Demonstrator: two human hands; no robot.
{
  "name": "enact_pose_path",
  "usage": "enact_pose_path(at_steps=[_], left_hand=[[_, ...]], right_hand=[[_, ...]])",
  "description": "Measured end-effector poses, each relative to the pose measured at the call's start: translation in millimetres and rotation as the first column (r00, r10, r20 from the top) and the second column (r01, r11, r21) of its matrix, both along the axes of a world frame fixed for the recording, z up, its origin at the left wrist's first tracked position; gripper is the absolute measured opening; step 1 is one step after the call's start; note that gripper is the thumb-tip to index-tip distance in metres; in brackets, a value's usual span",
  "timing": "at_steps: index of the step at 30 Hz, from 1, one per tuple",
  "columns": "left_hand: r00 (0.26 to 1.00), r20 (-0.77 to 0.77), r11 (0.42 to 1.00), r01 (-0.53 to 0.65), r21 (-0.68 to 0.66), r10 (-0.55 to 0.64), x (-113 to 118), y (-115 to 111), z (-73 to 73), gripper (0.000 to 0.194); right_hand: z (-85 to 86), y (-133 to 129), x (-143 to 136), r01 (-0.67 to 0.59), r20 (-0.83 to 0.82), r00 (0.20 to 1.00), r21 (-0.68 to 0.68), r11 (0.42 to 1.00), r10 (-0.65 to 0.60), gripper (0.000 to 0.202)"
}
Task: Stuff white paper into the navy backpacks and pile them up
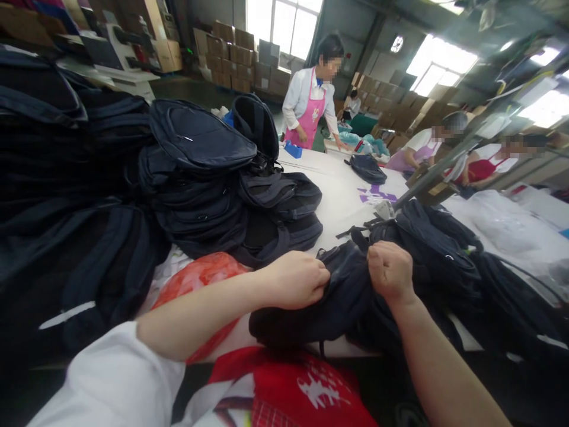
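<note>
A dark navy backpack (306,320) lies at the front edge of the white table (335,204), right before me. Both my hands are closed on it. My left hand (296,279) grips its fabric on the upper left side, fingers curled under. My right hand (391,270) is a fist at its upper right, near a strap (359,238). What exactly each set of fingers pinches is hidden behind the knuckles.
Stacked backpacks (200,142) rise on the left, beside a red plastic bag (200,276). More backpacks (438,255) lie on the right, near a slanting metal pole (438,178). Across the table stands a co-worker in a pink apron (311,112), near a small dark bag (367,169).
</note>
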State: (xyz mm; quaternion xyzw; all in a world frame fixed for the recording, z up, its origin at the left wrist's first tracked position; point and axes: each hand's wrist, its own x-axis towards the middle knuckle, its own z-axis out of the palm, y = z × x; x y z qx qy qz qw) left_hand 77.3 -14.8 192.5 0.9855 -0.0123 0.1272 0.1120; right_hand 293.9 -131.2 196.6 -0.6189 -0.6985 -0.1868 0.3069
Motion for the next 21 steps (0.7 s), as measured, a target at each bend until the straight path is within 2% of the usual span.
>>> enact_pose_path(at_steps=[7,11,15,18,21], left_hand=[[0.999,-0.030,0.997,0.040,0.070,-0.038,-17.3,7.0,-1.8,0.017],[0.998,-0.062,0.999,0.027,0.040,-0.024,-17.0,17.0,5.8,0.020],[0.994,-0.108,0.999,0.012,-0.039,-0.016,-3.7,31.3,11.8,0.023],[0.992,-0.121,0.998,0.036,-0.060,-0.043,8.2,34.2,4.6,0.023],[0.995,-0.071,0.995,0.065,-0.072,-0.070,16.9,30.0,-7.0,0.023]], right_hand=[[-1.3,5.0,12.6,0.069,0.106,0.992,0.022,0.997,-0.071,0.043],[4.1,8.5,7.0,0.056,0.053,0.997,0.004,0.998,-0.056,0.046],[9.1,9.7,-6.6,-0.117,-0.152,0.984,-0.156,0.981,0.093,0.044],[13.1,9.6,-13.3,-0.199,-0.229,0.963,-0.246,0.949,0.142,0.041],[23.1,9.1,-16.0,-0.199,-0.189,0.972,-0.358,0.912,0.138,0.014]])
